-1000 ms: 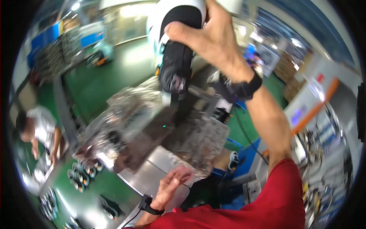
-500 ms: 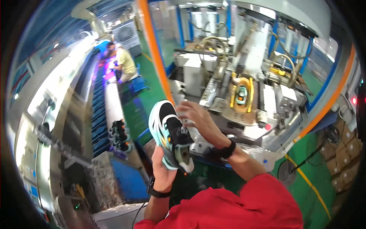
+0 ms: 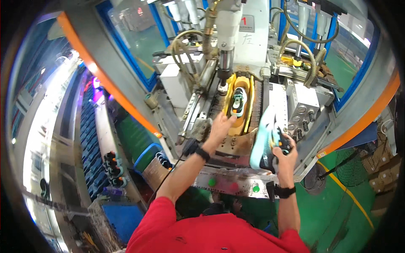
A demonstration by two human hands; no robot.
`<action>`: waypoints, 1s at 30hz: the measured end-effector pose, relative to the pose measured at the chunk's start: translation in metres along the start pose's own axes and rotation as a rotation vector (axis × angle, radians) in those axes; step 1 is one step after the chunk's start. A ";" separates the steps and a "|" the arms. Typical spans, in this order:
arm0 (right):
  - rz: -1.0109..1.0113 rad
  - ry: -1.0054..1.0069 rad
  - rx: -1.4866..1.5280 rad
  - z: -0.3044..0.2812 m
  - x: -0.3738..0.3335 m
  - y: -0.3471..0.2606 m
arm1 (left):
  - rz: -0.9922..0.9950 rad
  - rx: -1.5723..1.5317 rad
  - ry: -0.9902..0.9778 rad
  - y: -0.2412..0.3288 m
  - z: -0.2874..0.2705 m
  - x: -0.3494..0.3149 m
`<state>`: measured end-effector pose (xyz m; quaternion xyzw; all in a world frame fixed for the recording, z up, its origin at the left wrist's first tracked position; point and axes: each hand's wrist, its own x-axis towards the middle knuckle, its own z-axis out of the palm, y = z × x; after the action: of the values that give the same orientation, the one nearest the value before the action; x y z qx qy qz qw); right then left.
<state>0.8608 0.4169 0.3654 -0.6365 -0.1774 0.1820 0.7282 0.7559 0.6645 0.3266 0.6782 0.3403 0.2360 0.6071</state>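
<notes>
A mint-green, black and white sneaker (image 3: pixel 263 141) is gripped in my right hand (image 3: pixel 286 160), tilted upright with its pale sole side turned left. My left hand (image 3: pixel 220 130) reaches forward over the machine's front plate, fingers apart and holding nothing. Just beyond its fingertips a second sneaker (image 3: pixel 238 103), similar in colour, lies inside a yellow-walled cradle (image 3: pixel 252 99) of the press. Whether the left fingers touch the cradle's edge I cannot tell. A metal press cylinder (image 3: pixel 225 63) hangs close behind and left of the cradle.
Green buttons (image 3: pixel 255 188) sit on the machine's front panel. To the left runs a conveyor (image 3: pixel 101 135) carrying dark shoes (image 3: pixel 113 168). A blue-rimmed bin (image 3: pixel 145 154) stands between conveyor and press. Orange guard posts (image 3: pixel 101 78) frame the machine; cardboard boxes (image 3: pixel 382 173) are stacked at right.
The sneaker has passed from my left hand to my right and moved rightward. My empty left hand now extends toward the cradle. The view has swung to face the press.
</notes>
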 end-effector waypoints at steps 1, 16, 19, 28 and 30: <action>-0.042 0.044 -0.034 -0.009 0.003 -0.002 | 0.004 0.128 0.011 -0.009 0.003 0.033; -0.183 0.192 -0.571 -0.007 0.151 -0.035 | -0.401 -0.596 -0.087 -0.059 0.007 0.135; -0.199 0.100 -0.930 0.048 0.227 -0.017 | -0.439 -0.786 -0.252 -0.017 -0.038 0.034; -0.066 -0.141 -1.266 0.225 0.281 0.130 | -0.262 -0.711 0.206 -0.008 -0.184 -0.188; -0.149 -0.060 -1.279 0.235 0.273 0.160 | -0.252 -0.717 0.396 -0.011 -0.197 -0.220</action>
<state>0.9770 0.7728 0.2442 -0.9256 -0.3146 0.0069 0.2103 0.4646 0.6311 0.3659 0.3192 0.4270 0.3889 0.7514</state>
